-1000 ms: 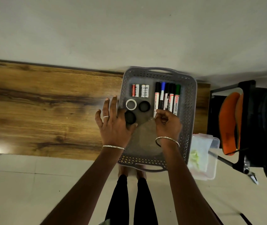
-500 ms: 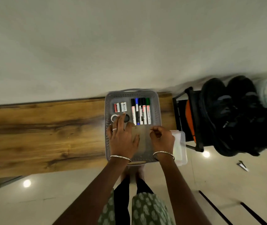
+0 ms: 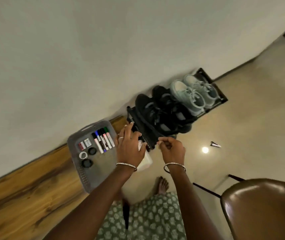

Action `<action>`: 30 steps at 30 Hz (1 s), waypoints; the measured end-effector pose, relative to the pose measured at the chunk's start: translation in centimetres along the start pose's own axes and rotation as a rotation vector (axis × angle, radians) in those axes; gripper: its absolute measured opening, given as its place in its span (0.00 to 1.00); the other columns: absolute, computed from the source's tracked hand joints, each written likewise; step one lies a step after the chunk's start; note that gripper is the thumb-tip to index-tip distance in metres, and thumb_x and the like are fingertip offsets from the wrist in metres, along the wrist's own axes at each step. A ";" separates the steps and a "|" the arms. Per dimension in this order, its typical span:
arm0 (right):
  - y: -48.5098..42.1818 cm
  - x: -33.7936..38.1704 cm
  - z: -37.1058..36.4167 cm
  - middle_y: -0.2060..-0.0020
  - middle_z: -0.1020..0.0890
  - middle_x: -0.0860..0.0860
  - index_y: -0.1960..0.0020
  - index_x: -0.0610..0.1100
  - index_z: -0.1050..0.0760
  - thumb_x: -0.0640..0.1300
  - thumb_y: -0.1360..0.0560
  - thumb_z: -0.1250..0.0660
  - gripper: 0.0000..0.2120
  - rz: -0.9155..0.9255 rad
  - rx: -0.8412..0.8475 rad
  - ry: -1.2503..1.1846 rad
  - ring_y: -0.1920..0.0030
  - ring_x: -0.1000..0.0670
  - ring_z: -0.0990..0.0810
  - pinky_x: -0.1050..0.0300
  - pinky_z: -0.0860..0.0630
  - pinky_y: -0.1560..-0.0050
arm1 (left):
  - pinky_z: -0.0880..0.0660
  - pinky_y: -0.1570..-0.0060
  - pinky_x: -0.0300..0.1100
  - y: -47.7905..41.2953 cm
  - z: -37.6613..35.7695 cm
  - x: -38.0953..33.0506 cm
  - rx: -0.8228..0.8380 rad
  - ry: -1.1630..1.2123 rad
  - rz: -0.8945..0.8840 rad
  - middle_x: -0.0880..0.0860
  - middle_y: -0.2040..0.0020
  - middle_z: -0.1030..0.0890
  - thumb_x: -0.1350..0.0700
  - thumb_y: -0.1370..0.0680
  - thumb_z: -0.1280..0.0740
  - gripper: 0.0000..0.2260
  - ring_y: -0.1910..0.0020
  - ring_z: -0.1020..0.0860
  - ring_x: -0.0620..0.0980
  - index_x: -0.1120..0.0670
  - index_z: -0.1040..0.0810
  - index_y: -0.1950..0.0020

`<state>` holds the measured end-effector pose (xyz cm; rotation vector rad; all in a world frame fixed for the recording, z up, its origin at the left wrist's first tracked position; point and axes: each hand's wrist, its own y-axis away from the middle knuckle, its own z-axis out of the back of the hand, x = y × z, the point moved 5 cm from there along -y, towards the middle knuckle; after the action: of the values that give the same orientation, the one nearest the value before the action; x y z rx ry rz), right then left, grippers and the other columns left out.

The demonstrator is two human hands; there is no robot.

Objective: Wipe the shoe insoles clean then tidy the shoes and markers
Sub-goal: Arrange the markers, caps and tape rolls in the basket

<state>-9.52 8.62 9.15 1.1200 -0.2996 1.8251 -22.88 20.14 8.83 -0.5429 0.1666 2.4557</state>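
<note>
With markers (image 3: 102, 142) in the basket (image 3: 102, 164) on the tabletop (image 3: 25, 187) and shoes (image 3: 155, 111) on the rack (image 3: 147, 135), tidying looks nearly done; the left hand (image 3: 129, 148) reaches spread-fingered, the right hand (image 3: 172, 149) curled, its grip unclear, probably to straighten the rack.

The markers (image 3: 102, 142) bear labels, seemingly too blurred to read.

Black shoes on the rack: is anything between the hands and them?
Nothing visible. The left hand and right hand are at the near end of the rack; the black shoes sit just beyond, on top.
</note>
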 end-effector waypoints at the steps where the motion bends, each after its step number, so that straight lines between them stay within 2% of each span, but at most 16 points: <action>1: -0.3 -0.6 1.5 0.65 0.15 0.51 0.54 0.44 0.16 0.36 0.27 0.29 0.06 -0.027 -0.024 -0.022 0.64 0.54 0.17 0.62 0.21 0.55 | 0.34 0.34 0.59 -0.3 -0.3 -1.6 0.012 0.013 -0.008 0.56 0.27 0.30 0.48 0.29 0.26 0.15 0.28 0.32 0.60 0.51 0.20 0.45; 4: -1.5 -3.3 7.9 0.66 0.15 0.50 0.54 0.44 0.15 0.36 0.27 0.29 0.06 -0.116 -0.112 -0.078 0.64 0.52 0.17 0.56 0.19 0.54 | 0.33 0.35 0.59 -1.2 -2.0 -8.7 0.048 0.032 -0.079 0.55 0.26 0.30 0.49 0.29 0.26 0.14 0.27 0.33 0.60 0.50 0.20 0.45; 7: -3.4 -6.6 13.8 0.69 0.16 0.51 0.58 0.50 0.17 0.36 0.28 0.30 0.09 -0.168 -0.145 -0.095 0.65 0.50 0.16 0.50 0.18 0.55 | 0.32 0.36 0.59 -2.0 -4.6 -15.9 0.098 0.050 -0.165 0.56 0.28 0.29 0.51 0.29 0.25 0.14 0.28 0.31 0.60 0.51 0.20 0.46; 9: -5.3 -8.9 18.4 0.69 0.16 0.51 0.58 0.51 0.17 0.35 0.28 0.30 0.11 -0.196 -0.170 -0.081 0.65 0.51 0.17 0.49 0.18 0.55 | 0.32 0.36 0.58 -2.7 -6.8 -21.0 0.133 0.061 -0.193 0.56 0.28 0.28 0.51 0.28 0.26 0.14 0.29 0.31 0.59 0.51 0.20 0.45; 13: -9.5 -12.9 27.6 0.67 0.15 0.51 0.56 0.48 0.15 0.36 0.29 0.29 0.08 -0.216 -0.250 -0.034 0.63 0.51 0.16 0.50 0.18 0.52 | 0.35 0.34 0.56 -3.9 -10.4 -30.7 0.223 0.074 -0.257 0.53 0.30 0.28 0.51 0.25 0.30 0.15 0.30 0.29 0.56 0.50 0.23 0.40; 17: -12.9 -16.9 36.3 0.66 0.15 0.51 0.55 0.49 0.15 0.38 0.28 0.31 0.08 -0.288 -0.339 -0.010 0.61 0.51 0.16 0.51 0.19 0.50 | 0.34 0.36 0.55 -5.9 -12.8 -39.3 0.258 0.096 -0.351 0.51 0.33 0.27 0.51 0.23 0.31 0.15 0.36 0.26 0.54 0.50 0.26 0.37; 22: -16.4 -20.0 42.3 0.65 0.15 0.50 0.58 0.51 0.17 0.38 0.29 0.31 0.09 -0.339 -0.422 -0.087 0.61 0.49 0.15 0.46 0.19 0.48 | 0.31 0.37 0.54 -8.3 -15.3 -43.5 0.311 0.082 -0.368 0.51 0.33 0.26 0.51 0.23 0.32 0.16 0.35 0.26 0.54 0.51 0.26 0.36; 30: -22.4 -26.1 44.1 0.64 0.15 0.50 0.59 0.52 0.17 0.37 0.28 0.31 0.10 -0.451 -0.432 -0.170 0.60 0.48 0.15 0.45 0.18 0.49 | 0.30 0.38 0.54 -13.0 -21.7 -46.8 0.430 0.005 -0.374 0.52 0.35 0.26 0.52 0.23 0.32 0.16 0.37 0.25 0.56 0.52 0.26 0.36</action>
<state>37.25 -21.93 7.14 0.9422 -0.4729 1.1993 26.38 0.07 8.87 -0.3516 0.5301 1.9763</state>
